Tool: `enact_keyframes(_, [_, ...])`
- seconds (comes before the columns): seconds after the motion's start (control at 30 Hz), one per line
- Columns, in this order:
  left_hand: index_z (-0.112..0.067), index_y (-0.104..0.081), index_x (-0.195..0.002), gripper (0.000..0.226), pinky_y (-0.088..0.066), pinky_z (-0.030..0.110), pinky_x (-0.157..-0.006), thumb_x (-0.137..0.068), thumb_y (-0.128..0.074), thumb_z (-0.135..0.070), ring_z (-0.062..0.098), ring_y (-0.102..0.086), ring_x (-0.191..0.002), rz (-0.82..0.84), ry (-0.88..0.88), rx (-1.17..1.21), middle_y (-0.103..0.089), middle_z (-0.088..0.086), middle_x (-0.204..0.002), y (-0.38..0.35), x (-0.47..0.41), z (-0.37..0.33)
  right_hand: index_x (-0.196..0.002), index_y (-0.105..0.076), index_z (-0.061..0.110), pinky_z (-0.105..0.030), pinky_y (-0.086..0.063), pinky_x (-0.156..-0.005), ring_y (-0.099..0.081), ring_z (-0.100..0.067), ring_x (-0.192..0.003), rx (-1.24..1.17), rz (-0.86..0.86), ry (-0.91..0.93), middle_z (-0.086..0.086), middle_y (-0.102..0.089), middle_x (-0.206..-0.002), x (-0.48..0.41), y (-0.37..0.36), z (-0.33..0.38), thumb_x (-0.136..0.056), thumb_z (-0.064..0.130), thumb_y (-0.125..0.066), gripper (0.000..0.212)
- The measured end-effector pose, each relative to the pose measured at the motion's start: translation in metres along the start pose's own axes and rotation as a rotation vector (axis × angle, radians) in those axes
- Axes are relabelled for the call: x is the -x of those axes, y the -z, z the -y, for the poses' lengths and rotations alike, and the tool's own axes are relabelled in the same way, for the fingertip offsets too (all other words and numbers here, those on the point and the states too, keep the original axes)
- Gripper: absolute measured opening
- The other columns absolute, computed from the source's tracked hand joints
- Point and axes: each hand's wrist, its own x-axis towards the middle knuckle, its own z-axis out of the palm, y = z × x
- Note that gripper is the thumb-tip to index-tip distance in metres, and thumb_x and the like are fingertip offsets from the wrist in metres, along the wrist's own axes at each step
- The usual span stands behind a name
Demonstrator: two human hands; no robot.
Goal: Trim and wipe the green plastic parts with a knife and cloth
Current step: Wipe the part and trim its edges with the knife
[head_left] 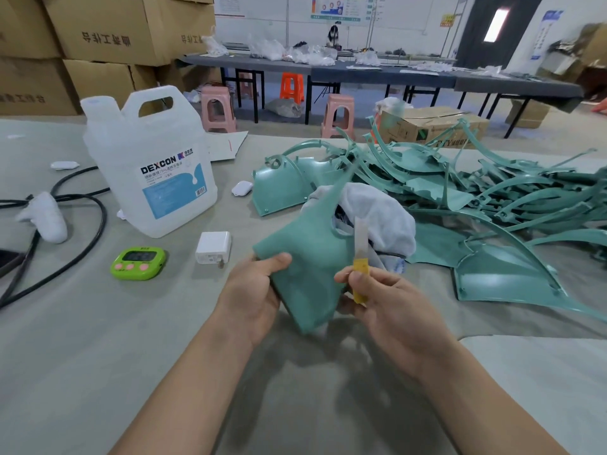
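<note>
My left hand [254, 295] grips a green plastic part [312, 257] by its left lower edge and holds it up above the table. My right hand [391, 307] pinches a yellow utility knife [358, 257]; its blade points up along the part's right edge. A grey-white cloth [377, 218] lies crumpled on the table just behind the held part. A big heap of green parts [460, 192] covers the table to the right and behind.
A clear DEXCON liquid jug [147, 165] stands at the left. Near it lie a green timer [138, 262], a white charger [213, 247], black cables [82, 238] and a white glove [46, 218]. A cardboard box [433, 126] sits behind the heap.
</note>
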Motion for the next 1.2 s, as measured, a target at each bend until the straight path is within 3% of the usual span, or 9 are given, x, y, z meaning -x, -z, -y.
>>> enact_keyframes(0.1, [-0.004,-0.069,-0.117,0.038,-0.06,0.034,-0.085,-0.079,-0.065,-0.002,0.023,-0.072,-0.097,0.16,0.064,-0.187,-0.075,0.012,-0.114,0.007,0.003,-0.003,-0.076,-0.082,0.011,-0.033,-0.052,-0.085,-0.069,-0.017,-0.09,0.056,-0.143,0.022,-0.004,-0.075,-0.089,-0.004,0.004,0.005,-0.079,0.02,-0.069,0.016])
enact_keyframes(0.23, [-0.013,-0.076,-0.117,0.036,-0.062,0.035,-0.072,-0.085,-0.065,-0.025,0.022,-0.073,-0.093,0.37,0.198,-0.239,-0.073,0.01,-0.114,0.017,0.004,-0.016,-0.071,-0.077,0.009,-0.033,-0.051,-0.076,-0.063,-0.022,-0.079,0.107,-0.176,-0.004,-0.008,-0.07,-0.081,-0.005,0.023,0.024,-0.073,0.018,-0.069,0.012])
enact_keyframes(0.33, [-0.011,-0.075,-0.117,0.039,-0.061,0.032,-0.061,-0.086,-0.068,-0.034,0.023,-0.074,-0.081,0.396,0.289,-0.339,-0.073,0.014,-0.112,0.017,0.006,-0.012,-0.07,-0.074,0.006,-0.025,-0.041,-0.053,-0.049,-0.019,-0.058,0.272,-0.078,-0.016,-0.008,-0.064,-0.072,-0.002,0.03,0.031,-0.076,0.012,-0.068,0.011])
enact_keyframes(0.47, [-0.012,-0.081,-0.098,0.044,-0.06,0.03,-0.054,-0.072,-0.072,-0.046,0.02,-0.067,-0.066,0.315,0.308,-0.322,-0.073,0.009,-0.092,0.014,0.005,-0.012,-0.062,-0.073,0.007,-0.019,-0.037,-0.048,-0.045,-0.015,-0.052,0.332,-0.005,0.003,-0.007,-0.063,-0.066,-0.003,0.037,0.035,-0.066,0.005,-0.073,0.004])
enact_keyframes(0.63, [-0.001,-0.076,-0.11,0.031,-0.062,0.037,-0.077,-0.081,-0.074,-0.013,0.03,-0.075,-0.095,0.384,0.329,-0.391,-0.073,0.022,-0.115,0.019,0.009,-0.011,-0.07,-0.077,0.008,-0.019,-0.046,-0.063,-0.059,-0.014,-0.067,0.351,0.153,-0.029,-0.005,-0.069,-0.073,0.0,0.039,0.032,-0.075,0.011,-0.071,0.009])
enact_keyframes(0.73, [-0.001,-0.072,-0.114,0.026,-0.059,0.041,-0.092,-0.09,-0.062,-0.007,0.03,-0.074,-0.1,0.117,0.173,-0.382,-0.076,0.016,-0.11,0.012,0.005,-0.006,-0.072,-0.079,0.01,-0.023,-0.052,-0.072,-0.066,-0.012,-0.08,0.217,-0.092,0.112,-0.001,-0.075,-0.089,-0.006,0.037,0.028,-0.086,0.011,-0.073,0.015])
enact_keyframes(0.87, [-0.006,-0.071,-0.104,0.019,-0.062,0.029,-0.066,-0.097,-0.054,-0.002,0.02,-0.075,-0.079,-0.209,0.073,-0.186,-0.078,0.008,-0.096,0.009,-0.004,-0.004,-0.079,-0.078,0.01,-0.023,-0.047,-0.064,-0.057,-0.015,-0.066,0.339,-0.209,0.195,-0.008,-0.071,-0.074,-0.01,0.037,0.02,-0.097,0.006,-0.061,0.025])
enact_keyframes(1.0, [-0.005,-0.07,-0.099,0.018,-0.059,0.034,-0.07,-0.097,-0.053,-0.001,0.022,-0.073,-0.082,-0.257,0.102,-0.101,-0.077,0.008,-0.095,0.004,-0.005,0.002,-0.08,-0.078,0.007,-0.021,-0.048,-0.056,-0.056,-0.014,-0.059,0.491,-0.16,0.221,-0.01,-0.074,-0.072,-0.012,0.028,0.006,-0.099,0.003,-0.061,0.026])
enact_keyframes(1.2, [-0.004,-0.07,-0.099,0.019,-0.058,0.026,-0.05,-0.097,-0.051,-0.002,0.02,-0.074,-0.071,-0.224,0.161,-0.036,-0.078,0.008,-0.088,0.003,-0.003,-0.002,-0.08,-0.08,0.008,-0.025,-0.048,-0.061,-0.057,-0.015,-0.062,0.564,-0.072,0.251,-0.011,-0.074,-0.073,-0.012,0.031,0.009,-0.096,-0.002,-0.063,0.025])
